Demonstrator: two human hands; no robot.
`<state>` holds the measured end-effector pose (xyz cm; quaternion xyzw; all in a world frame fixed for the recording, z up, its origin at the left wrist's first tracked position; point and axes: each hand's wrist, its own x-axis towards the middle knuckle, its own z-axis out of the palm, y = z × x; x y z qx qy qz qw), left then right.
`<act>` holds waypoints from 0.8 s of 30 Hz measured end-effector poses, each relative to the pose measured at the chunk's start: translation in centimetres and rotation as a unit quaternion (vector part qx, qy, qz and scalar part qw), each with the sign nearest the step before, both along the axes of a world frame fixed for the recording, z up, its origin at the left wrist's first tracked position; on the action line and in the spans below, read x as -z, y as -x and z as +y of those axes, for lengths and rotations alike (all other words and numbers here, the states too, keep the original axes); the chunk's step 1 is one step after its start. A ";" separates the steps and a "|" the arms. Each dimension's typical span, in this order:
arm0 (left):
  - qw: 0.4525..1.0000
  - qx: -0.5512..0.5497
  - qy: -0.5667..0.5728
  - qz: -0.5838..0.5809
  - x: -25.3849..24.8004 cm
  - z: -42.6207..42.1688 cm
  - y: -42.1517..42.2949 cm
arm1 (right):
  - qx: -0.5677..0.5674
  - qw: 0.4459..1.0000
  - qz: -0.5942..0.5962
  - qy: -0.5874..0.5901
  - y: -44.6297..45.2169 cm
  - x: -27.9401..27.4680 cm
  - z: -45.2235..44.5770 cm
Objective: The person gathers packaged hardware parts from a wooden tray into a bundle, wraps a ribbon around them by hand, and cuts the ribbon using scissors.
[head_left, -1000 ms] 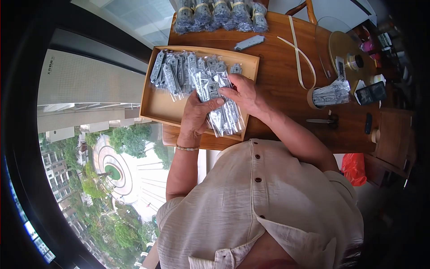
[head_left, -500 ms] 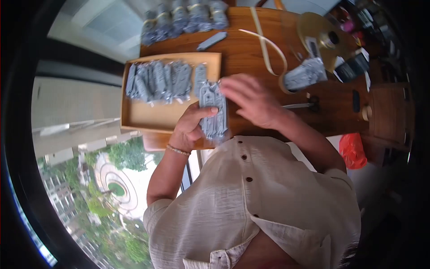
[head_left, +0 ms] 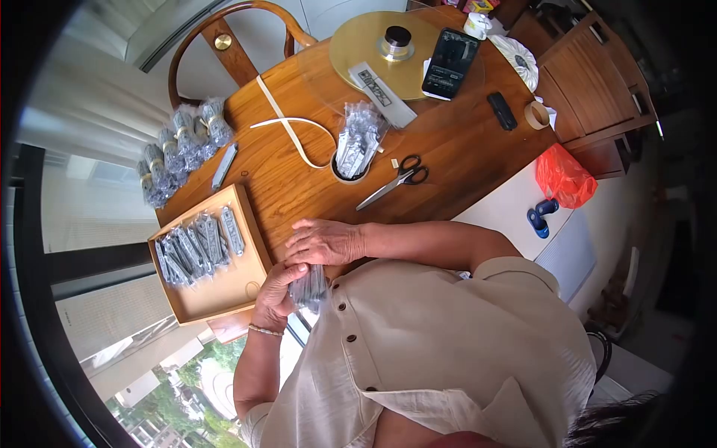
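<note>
My left hand [head_left: 278,290] is wrapped round a bundle of grey parts in clear plastic sleeves [head_left: 308,287], close to my shirt at the table's near edge. Over the upper end of that bundle lies my right hand [head_left: 326,243], its fingers bent and pressed together on it. The fingertips of both hands meet there, and the bundle's top is hidden. To the left, a shallow wooden tray [head_left: 258,257] holds several loose sleeved parts [head_left: 193,250], one of them [head_left: 232,231] lying apart, and a rubber band [head_left: 252,288].
Several banded bundles [head_left: 179,142] line the table's left edge, near a single sleeved part [head_left: 224,166]. Farther right are a filled round container [head_left: 358,145], scissors [head_left: 396,181], crossed pale straps [head_left: 287,123], a propped phone [head_left: 451,63] and a gold turntable [head_left: 347,45].
The view has swung toward the right side of the table. Both hands and the bundle have left the space over the tray; my right hand, lifted and spread before, now covers the bundle's top.
</note>
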<state>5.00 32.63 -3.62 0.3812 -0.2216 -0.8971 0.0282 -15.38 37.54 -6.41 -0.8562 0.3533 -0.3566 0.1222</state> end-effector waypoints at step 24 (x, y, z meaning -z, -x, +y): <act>0.848 -0.142 0.511 -0.017 4.4 0.6 3.6 | 0.030 0.954 -0.124 -0.271 1.6 3.2 -3.1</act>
